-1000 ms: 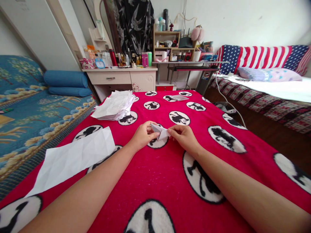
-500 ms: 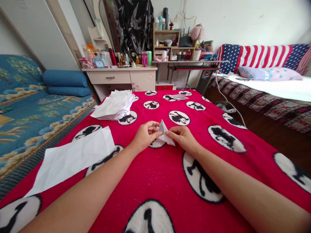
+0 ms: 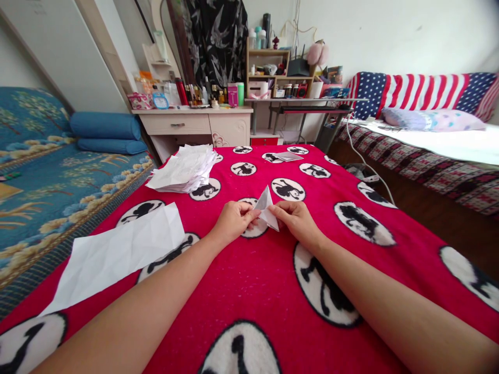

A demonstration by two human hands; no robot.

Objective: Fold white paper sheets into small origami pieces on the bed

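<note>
A small folded white paper piece (image 3: 266, 208) with a pointed tip stands upright between my two hands, just above the red blanket (image 3: 253, 291). My left hand (image 3: 232, 221) pinches its left side with closed fingers. My right hand (image 3: 296, 221) pinches its right side, fingers also closed. Both forearms stretch out over the blanket toward the middle.
A large creased white sheet (image 3: 117, 254) lies on the blanket at the left. A pile of papers (image 3: 185, 169) sits farther back, with a small flat paper (image 3: 287, 156) near the far edge. Beyond stand a dresser (image 3: 193, 127) and a desk (image 3: 307, 106); a blue bed (image 3: 47, 171) is left, another bed (image 3: 429, 140) right.
The folded paper has been turned from lying flat between my fingers to standing upright with its point up. Both hands stayed in nearly the same place.
</note>
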